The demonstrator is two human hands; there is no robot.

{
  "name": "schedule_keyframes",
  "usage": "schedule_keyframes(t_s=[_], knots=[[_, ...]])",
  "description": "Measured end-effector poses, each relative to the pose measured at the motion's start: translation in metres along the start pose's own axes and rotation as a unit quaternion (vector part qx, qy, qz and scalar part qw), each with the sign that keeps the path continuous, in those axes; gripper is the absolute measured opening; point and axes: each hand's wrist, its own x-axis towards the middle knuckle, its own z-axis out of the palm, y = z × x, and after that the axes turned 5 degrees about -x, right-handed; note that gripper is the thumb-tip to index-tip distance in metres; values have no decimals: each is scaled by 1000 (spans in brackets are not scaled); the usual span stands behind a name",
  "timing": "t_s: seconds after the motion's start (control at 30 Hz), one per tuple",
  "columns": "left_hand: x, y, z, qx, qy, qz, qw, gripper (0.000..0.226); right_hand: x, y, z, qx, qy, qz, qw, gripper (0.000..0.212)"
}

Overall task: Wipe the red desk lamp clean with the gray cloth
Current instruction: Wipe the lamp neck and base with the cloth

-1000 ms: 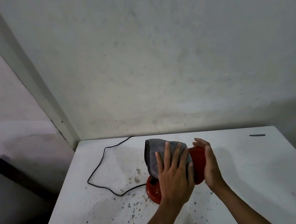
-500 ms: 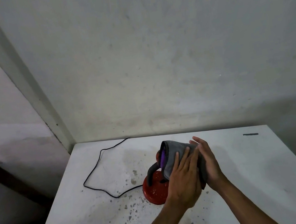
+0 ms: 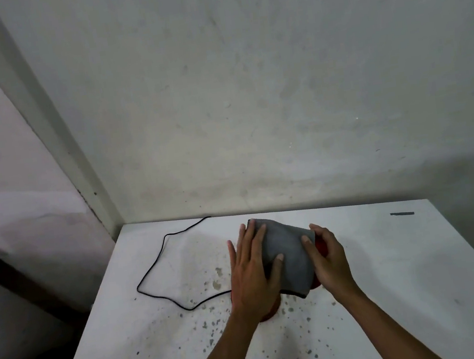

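Note:
The gray cloth (image 3: pixel 289 255) is draped over the red desk lamp (image 3: pixel 320 247) at the middle of the white table (image 3: pixel 406 262). Only slivers of red show: the shade's right side and a bit of the base by my left wrist. My left hand (image 3: pixel 252 270) lies flat on the cloth's left part, fingers spread, pressing it on the lamp. My right hand (image 3: pixel 329 257) cups the shade from the right, thumb over the cloth's edge. The lamp's neck is hidden.
The lamp's black cord (image 3: pixel 163 267) loops over the table's left part toward the back wall. A small dark strip (image 3: pixel 402 213) lies at the back right. Gray specks dot the front. The table's left edge drops beside a wall corner.
My left hand has slid left and back over the lamp with the cloth, which now covers the neck and most of the shade. My right hand has stayed on the shade's right side.

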Motion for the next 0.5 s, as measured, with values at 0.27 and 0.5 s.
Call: schedule_keyframes(t_s=[0.27, 0.5], knots=[[-1, -15, -13, -316, -73, -179, 929, 76, -2, -4, -2, 119, 39, 53, 991, 12], [6, -15, -17, -397, -152, -284, 860, 34, 2, -4, 0, 42, 73, 30, 996, 5]])
